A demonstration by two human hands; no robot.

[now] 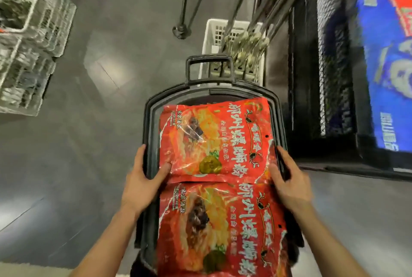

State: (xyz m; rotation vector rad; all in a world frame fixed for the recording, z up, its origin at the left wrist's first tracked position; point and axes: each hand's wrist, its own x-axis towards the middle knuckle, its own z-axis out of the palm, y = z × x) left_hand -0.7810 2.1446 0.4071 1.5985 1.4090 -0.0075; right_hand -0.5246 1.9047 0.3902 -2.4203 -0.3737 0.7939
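1. The basket [153, 107] sits at the centre of the view, over the floor [107, 102], with two red packets lying flat on top. The far packet [214, 140] is toward 12 o'clock. The near packet [220, 227] is toward 6 o'clock, its far edge tucked just under the other.
2. The left hand [142, 178] clasps the rim at 9 o'clock, with the fingers outside and the thumb inside, touching the far packet's corner. The right hand [287, 183] grasps the rim at 3 o'clock, its thumb against the packets' edge.
3. Slide risk: the packets are glossy and seem to rest loosely, so tipping the basket toward 6 o'clock would likely send the near packet over the near edge.
4. Grip risk: both hands hold only the thin rim, not the handle [209, 62] at 12 o'clock. An uneven lift could twist the basket and slip one hand off.
5. Snag risk: the white crate [211, 38], full of skewers [247, 42], stands just beyond the handle, and the black crate [323, 76] lies near at 2 o'clock. Pushing the basket forward or to the right could knock either one.
6. Pinch risk: the thumbs pressing the packets could crumple or puncture the film.
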